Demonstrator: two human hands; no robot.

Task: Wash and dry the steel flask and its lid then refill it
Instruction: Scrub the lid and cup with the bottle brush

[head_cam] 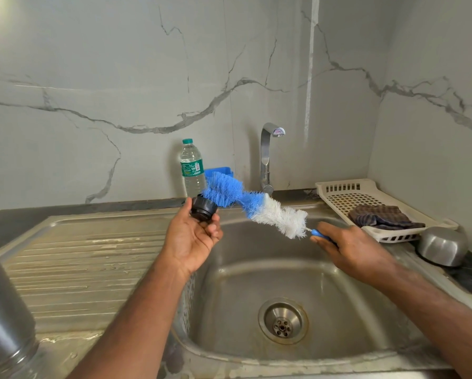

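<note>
My left hand [192, 236] holds the black flask lid [203, 207] between thumb and fingers, above the left rim of the sink basin [256, 269]. My right hand [349, 248] grips the blue handle of a bottle brush [252, 205]. Its blue and white bristles reach leftwards, and the blue tip touches the lid. The steel flask [3, 305] stands on the draining board at the far left, cut off by the frame edge. A steel cup [442, 246] lies upside down on the counter at the right.
The tap [267, 157] stands behind the basin with no water running. A plastic water bottle [192, 168] and a blue container [219, 170] sit at the wall. A cream drying rack [336, 194] holds a checked cloth [379, 217]. The ribbed draining board [79, 255] lies left.
</note>
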